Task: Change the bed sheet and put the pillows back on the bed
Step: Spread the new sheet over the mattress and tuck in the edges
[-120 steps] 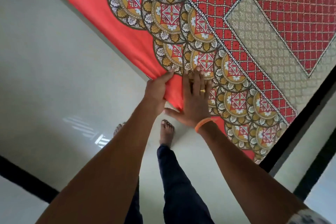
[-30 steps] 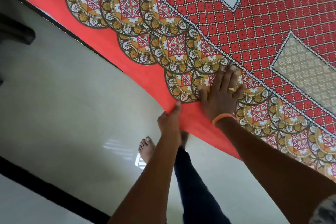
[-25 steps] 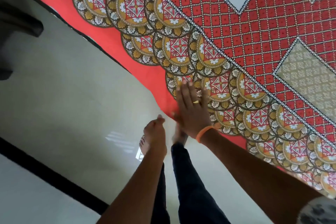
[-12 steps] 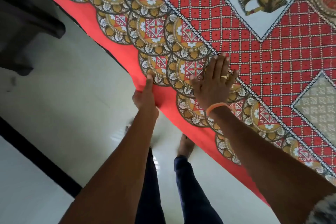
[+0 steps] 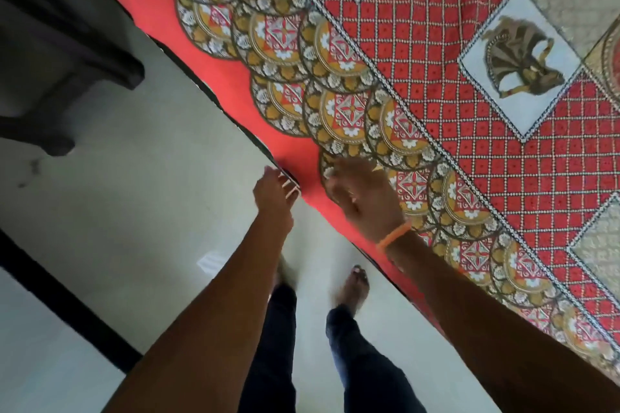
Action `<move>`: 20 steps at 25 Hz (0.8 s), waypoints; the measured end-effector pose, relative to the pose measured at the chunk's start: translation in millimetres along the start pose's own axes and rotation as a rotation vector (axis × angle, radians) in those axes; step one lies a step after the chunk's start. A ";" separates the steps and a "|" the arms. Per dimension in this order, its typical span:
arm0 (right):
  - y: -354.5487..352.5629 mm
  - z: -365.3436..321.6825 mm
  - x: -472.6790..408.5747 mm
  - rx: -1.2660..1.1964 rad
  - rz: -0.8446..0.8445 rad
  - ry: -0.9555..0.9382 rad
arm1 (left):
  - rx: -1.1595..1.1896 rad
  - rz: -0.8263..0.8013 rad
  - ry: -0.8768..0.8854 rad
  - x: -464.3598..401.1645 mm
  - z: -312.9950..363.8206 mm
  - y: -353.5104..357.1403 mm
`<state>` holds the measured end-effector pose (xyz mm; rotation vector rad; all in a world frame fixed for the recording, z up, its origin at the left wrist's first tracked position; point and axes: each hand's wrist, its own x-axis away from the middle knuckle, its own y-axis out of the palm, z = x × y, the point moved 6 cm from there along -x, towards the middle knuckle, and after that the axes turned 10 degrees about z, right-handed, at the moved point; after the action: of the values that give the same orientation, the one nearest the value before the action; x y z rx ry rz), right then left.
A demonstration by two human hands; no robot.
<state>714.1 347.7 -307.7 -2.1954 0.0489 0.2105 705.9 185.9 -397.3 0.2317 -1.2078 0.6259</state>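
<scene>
The red bed sheet (image 5: 436, 54), patterned with gold medallions and a red grid, covers the bed across the upper right. Its plain red border (image 5: 235, 90) runs along the bed's dark edge. My left hand (image 5: 273, 193) reaches to that edge from the floor side, and its straight fingers touch the border where it meets the dark edge. My right hand (image 5: 360, 193), blurred by motion, lies on the medallion band just inside the border, with an orange band on its wrist. No pillow is in view.
A pale glossy floor (image 5: 134, 211) lies to the left of the bed, crossed by a black stripe (image 5: 67, 305). A dark piece of furniture (image 5: 67, 43) stands at the upper left. My bare feet stand close to the bed's edge.
I have stepped further along the bed's side. Both hands slid along the sheet's border, and the right hand has drawn back toward the edge. The left hand now sits lower against the edge.
</scene>
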 end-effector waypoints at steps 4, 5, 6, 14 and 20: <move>-11.5 66.7 -60.3 0.350 0.142 0.499 | -0.094 0.093 0.079 -7.6 77.0 41.0; 0.4 73.2 -64.9 0.461 0.075 0.602 | -0.138 0.127 0.127 -12.3 89.7 41.4; 13.9 70.6 -69.7 0.555 0.034 0.643 | -0.150 0.129 0.189 -17.0 98.7 40.4; 142.2 -61.2 -126.3 0.568 -0.295 -0.052 | -0.358 0.360 0.120 -83.5 125.4 -71.7; 107.3 -98.2 -191.5 -0.093 -0.035 -0.233 | -0.097 0.102 0.112 -69.6 200.8 10.0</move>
<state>526.6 197.2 -304.1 -2.2477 -0.1310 0.4552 525.3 73.6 -391.4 0.0534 -1.1435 0.6585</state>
